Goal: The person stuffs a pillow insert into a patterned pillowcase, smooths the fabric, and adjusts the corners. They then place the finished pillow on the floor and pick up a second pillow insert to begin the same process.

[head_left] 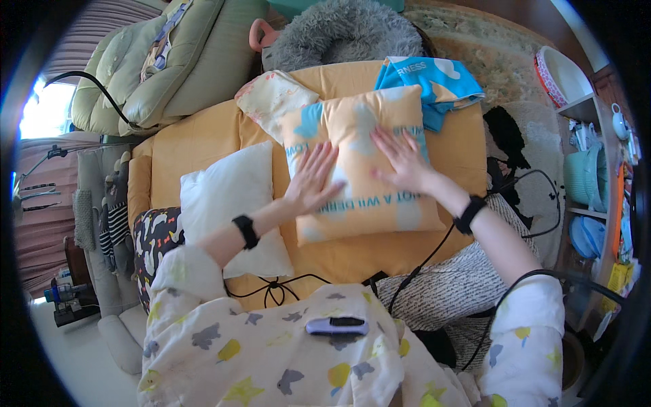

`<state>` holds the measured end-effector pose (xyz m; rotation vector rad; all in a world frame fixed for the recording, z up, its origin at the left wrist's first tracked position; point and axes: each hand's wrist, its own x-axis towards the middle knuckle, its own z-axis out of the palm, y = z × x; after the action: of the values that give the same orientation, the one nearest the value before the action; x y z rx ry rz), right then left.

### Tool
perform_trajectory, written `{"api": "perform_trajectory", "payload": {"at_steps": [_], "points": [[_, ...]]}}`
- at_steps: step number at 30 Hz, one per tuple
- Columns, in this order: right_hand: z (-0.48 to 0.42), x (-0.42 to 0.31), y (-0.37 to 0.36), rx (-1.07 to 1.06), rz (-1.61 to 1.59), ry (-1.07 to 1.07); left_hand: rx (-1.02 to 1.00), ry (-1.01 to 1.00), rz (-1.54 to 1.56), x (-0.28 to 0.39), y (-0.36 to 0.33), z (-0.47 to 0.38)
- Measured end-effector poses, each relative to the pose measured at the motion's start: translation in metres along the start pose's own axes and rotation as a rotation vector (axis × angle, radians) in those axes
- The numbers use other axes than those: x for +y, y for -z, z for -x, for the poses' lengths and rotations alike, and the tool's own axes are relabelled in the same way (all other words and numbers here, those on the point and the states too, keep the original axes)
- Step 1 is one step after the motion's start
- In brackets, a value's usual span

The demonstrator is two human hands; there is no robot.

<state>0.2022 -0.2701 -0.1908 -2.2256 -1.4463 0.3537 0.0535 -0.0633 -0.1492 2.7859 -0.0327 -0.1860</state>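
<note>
A plump peach cushion (356,196) with pale-blue patches and blue lettering lies on an orange-yellow sheet (463,168). My left hand (315,178) rests on its left half, palm down with the fingers spread. On the right half, my right hand (404,164) also presses flat, fingers apart and holding nothing. A plain white cushion (231,188) lies to the left of the peach one, partly under my left forearm. Behind the peach cushion are a crumpled pale floral cloth (277,99) and a bright blue printed cloth (432,84).
Black cables (277,290) lie near my lap, and another cable (422,267) runs under my right arm. A dark patterned pillow (157,239) sits at left. Beyond the sheet are a grey fluffy pet bed (351,33) and a green armchair (203,66). Shelving (585,208) stands at right.
</note>
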Motion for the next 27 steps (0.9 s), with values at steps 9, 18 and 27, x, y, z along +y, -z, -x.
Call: {"api": "perform_trajectory", "payload": {"at_steps": [9,18,27], "points": [[0.000,0.014,0.040,0.519,-0.325,-0.410,0.306,0.428,0.400,-0.006,0.021,0.009],[-0.004,0.007,0.066,0.017,-1.482,-0.564,0.229,0.790,1.476,-0.036,0.074,-0.034],[0.050,0.047,0.115,-0.136,-0.473,0.092,0.236,0.003,0.448,-0.026,0.141,0.052]]}}
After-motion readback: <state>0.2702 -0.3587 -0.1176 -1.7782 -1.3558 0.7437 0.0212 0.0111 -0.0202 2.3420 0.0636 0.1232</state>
